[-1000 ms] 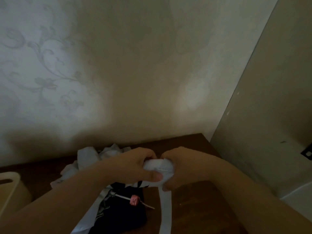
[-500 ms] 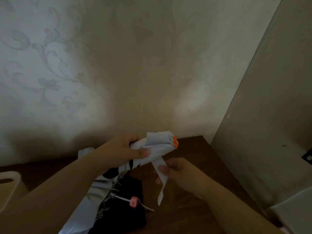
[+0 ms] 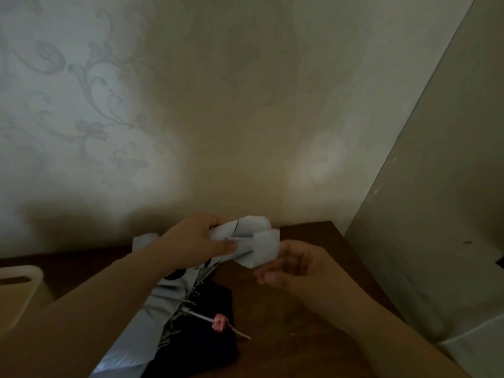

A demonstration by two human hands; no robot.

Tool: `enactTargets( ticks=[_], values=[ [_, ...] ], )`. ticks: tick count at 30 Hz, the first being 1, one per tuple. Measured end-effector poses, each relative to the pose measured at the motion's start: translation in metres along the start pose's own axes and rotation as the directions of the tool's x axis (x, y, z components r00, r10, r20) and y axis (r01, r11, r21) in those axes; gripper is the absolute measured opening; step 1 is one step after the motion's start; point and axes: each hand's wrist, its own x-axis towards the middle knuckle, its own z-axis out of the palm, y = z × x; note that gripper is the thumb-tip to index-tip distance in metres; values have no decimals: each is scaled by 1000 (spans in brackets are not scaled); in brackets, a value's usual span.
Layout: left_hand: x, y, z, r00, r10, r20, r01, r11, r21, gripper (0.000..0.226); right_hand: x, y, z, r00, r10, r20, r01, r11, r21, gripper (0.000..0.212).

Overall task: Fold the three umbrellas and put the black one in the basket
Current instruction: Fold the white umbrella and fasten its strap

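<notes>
My left hand (image 3: 196, 245) grips the rolled top of a white umbrella (image 3: 245, 231), held above the brown table (image 3: 308, 328). My right hand (image 3: 294, 267) pinches the umbrella's white strap (image 3: 263, 249) and has it wrapped around the rolled end. The umbrella's loose lower canopy (image 3: 141, 328) and metal ribs hang down to the table. A black umbrella (image 3: 201, 339) lies folded on the table below my hands, with a small pink tag (image 3: 219, 323) over it. Another bit of white fabric (image 3: 146, 238) shows behind my left wrist.
A cream plastic basket (image 3: 19, 290) stands at the left edge of the table. A patterned wall rises right behind the table. A pale cabinet side (image 3: 436, 214) closes off the right.
My hands came apart and the umbrella's top was lifted. The strap hung loose half a second ago; my right hand has now drawn it up and around the rolled end.
</notes>
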Motion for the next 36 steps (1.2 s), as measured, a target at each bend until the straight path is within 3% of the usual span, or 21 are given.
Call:
enactTargets(
  ticks=[2, 4, 6, 9, 12, 14, 17, 22, 27, 30, 31, 32, 36],
  values=[
    [1, -1, 5, 1000, 24, 4, -24, 1000, 1, 24, 6, -1, 0, 994, -58, -95, 48, 993, -104, 21],
    [-2, -1, 10, 999, 48, 4, -48, 998, 39, 26, 12, -3, 1, 970, -192, -149, 138, 939, -314, 23],
    [-5, 1, 13, 998, 54, 25, -55, 998, 32, 23, 18, -8, -1, 920, -379, -99, 289, 827, -482, 14],
    [-7, 1, 10, 995, 98, 34, -98, 995, 4, 61, 23, -14, -7, 849, -528, 23, 427, 659, -620, 22],
    [-13, 9, 15, 989, 63, 132, -72, 995, 66, 43, 34, -19, -8, 806, -585, 88, 486, 570, -663, 28],
    [-15, 15, 23, 976, 82, 201, -112, 983, 144, 42, 47, -14, -12, 839, -543, 42, 419, 594, -687, 29],
    [-21, 15, 33, 964, 163, 209, -223, 925, 307, 24, 61, -4, -15, 927, -352, -128, 203, 761, -617, 24],
    [-41, 25, 37, 948, 189, 257, -252, 938, 237, 7, 66, 12, -8, 981, -154, -118, 68, 844, -532, 1],
    [-47, 26, 41, 958, 275, 84, -285, 874, 393, 52, 68, 21, -5, 994, 82, -71, -109, 778, -619, 18],
    [-47, 20, 41, 896, 443, 14, -366, 723, 586, 74, 70, 23, -3, 966, 255, -49, -226, 729, -646, 32],
    [-48, 20, 41, 849, 529, -1, -414, 665, 622, 81, 69, 24, -4, 951, 307, -43, -259, 712, -652, 33],
    [-48, 18, 44, 822, 569, -28, -439, 664, 605, 86, 68, 24, -4, 940, 340, -32, -274, 696, -664, 32],
    [-53, 17, 56, 815, 579, -28, -466, 683, 562, 91, 61, 28, -1, 958, 284, -38, -229, 680, -697, 27]
  ],
)
